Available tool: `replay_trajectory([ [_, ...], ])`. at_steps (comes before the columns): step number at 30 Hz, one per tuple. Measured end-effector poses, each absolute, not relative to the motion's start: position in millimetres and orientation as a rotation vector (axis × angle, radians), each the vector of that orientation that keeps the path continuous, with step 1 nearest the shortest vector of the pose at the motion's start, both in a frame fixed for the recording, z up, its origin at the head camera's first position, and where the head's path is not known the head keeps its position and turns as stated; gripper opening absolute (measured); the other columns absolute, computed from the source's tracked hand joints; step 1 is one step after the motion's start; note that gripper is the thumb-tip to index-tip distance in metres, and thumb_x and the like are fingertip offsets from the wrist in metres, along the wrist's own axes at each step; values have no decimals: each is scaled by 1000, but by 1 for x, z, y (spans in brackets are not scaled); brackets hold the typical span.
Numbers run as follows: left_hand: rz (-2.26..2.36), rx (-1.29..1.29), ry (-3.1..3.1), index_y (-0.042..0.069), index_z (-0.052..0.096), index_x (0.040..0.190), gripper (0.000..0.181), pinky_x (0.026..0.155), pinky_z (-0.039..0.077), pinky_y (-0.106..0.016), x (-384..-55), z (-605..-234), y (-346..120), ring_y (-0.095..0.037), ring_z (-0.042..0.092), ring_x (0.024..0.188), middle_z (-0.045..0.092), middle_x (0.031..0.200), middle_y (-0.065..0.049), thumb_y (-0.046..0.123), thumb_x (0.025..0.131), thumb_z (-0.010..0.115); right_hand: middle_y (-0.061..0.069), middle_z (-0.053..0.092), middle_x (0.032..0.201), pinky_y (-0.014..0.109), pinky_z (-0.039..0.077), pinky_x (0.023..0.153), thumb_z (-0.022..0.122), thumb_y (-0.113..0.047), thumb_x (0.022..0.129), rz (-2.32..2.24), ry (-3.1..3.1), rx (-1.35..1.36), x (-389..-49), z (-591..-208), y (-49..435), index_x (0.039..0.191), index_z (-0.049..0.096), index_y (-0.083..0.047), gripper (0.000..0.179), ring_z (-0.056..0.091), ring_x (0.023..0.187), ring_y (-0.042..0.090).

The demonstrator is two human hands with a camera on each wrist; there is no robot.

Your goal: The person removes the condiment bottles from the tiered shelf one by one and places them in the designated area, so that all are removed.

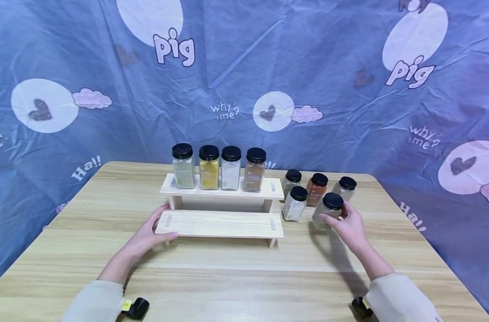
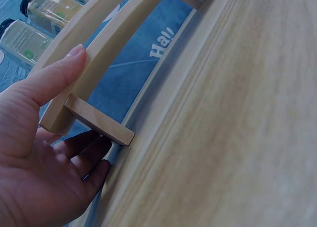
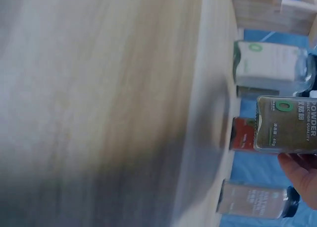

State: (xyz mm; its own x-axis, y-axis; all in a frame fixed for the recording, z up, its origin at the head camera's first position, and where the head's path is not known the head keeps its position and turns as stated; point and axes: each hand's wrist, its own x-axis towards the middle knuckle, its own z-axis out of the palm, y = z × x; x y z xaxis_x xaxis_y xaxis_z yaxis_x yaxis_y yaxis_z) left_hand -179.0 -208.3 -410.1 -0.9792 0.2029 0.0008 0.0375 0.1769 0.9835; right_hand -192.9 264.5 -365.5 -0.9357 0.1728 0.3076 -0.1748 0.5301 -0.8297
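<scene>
A two-step wooden spice rack (image 1: 220,224) stands on the table. My left hand (image 1: 149,233) grips the left end of its lower step, thumb (image 2: 64,74) over the board's front edge and the other fingers behind and below. In my right hand (image 1: 352,227) is a black-lidded glass spice jar (image 1: 324,216) of greyish-brown powder, pinched between thumb and fingers. The right wrist view shows this jar (image 3: 285,124) with its label towards the camera, its base apart from the table. Along the upper step stand a pale green jar (image 1: 183,167), a yellow jar (image 1: 209,169), a white jar (image 1: 230,170) and a brown jar (image 1: 254,172).
Right of the rack, close to the held jar, stand a white jar (image 1: 295,206), a dull green jar (image 1: 291,182), a red jar (image 1: 317,190) and a pale brownish jar (image 1: 344,189). Behind the wooden table (image 1: 244,286) hangs a blue printed cloth (image 1: 228,76).
</scene>
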Motion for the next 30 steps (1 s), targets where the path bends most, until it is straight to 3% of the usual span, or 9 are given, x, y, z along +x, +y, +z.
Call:
replay_trajectory([
  [4,1923,242,2308,8,9,138,91,94,20,-47,-179,-410,-208,-35,29,115,23,134,-23,10,71,70,22,55,98,12,40,68,70,-8,69,1355,-2415,-17,-200,-371,268,109,47,8,48,50,85,11],
  [10,1916,242,2320,8,9,138,91,94,20,-47,-180,-410,-208,-35,28,116,22,134,-24,10,71,70,23,53,106,18,38,78,69,-11,73,1322,-2491,-40,-205,-372,269,112,46,8,49,48,95,21],
  [15,1916,237,2326,8,9,138,91,95,18,-48,-180,-411,-209,-35,27,117,21,134,-24,11,70,70,24,53,105,14,37,74,69,-11,72,1332,-2490,-43,-211,-374,267,110,47,8,48,48,94,24],
  [30,1915,238,2324,8,9,138,90,95,17,-48,-180,-412,-209,-35,26,117,21,135,-23,11,71,70,23,54,105,12,37,72,69,-10,72,1353,-2488,-43,-220,-381,266,111,47,8,49,47,85,3],
])
